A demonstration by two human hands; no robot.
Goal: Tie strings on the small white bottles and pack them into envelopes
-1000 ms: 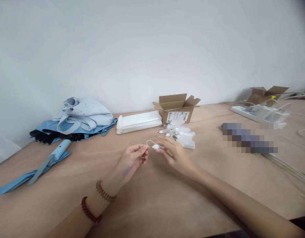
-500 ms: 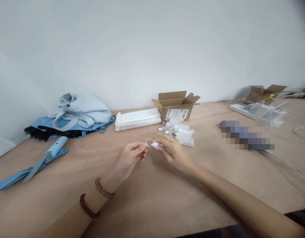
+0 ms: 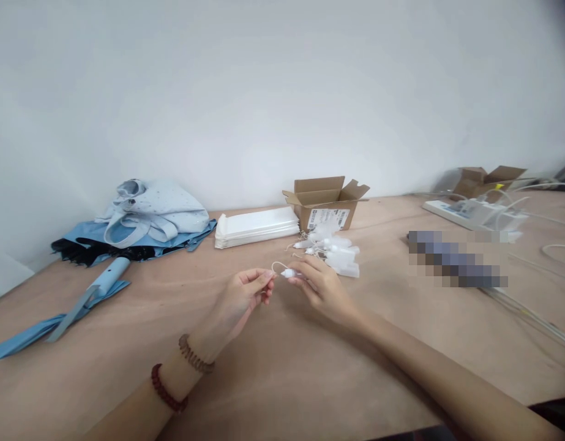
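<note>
Thumb and fingers of my right hand [image 3: 325, 291] are closed around a small translucent white bottle [image 3: 288, 273] with a pointed white tip facing left. From near that tip a thin pale cord [image 3: 277, 263] arcs over toward my left hand [image 3: 245, 297]. My left hand is pinched on the cord's free end, just left of the bottle's tip. Right behind my right hand lies a pile of similar white bottles [image 3: 341, 255], several with cords curling from them. My right fingers hide most of the held bottle's body.
Behind the pile stands an open cardboard box [image 3: 328, 211], beside a stack of flat white packages [image 3: 259, 223]. To the left lie a folded blue umbrella [image 3: 110, 275] and a pale cloth bag [image 3: 158, 205]. A power strip [image 3: 466, 214] with cables and a pixelated object [image 3: 454, 258] are on the right.
The scene sits slightly lower in most of the view, as the camera has tilted a little. Both hands keep nearly the same hold on the bottle and cord.
</note>
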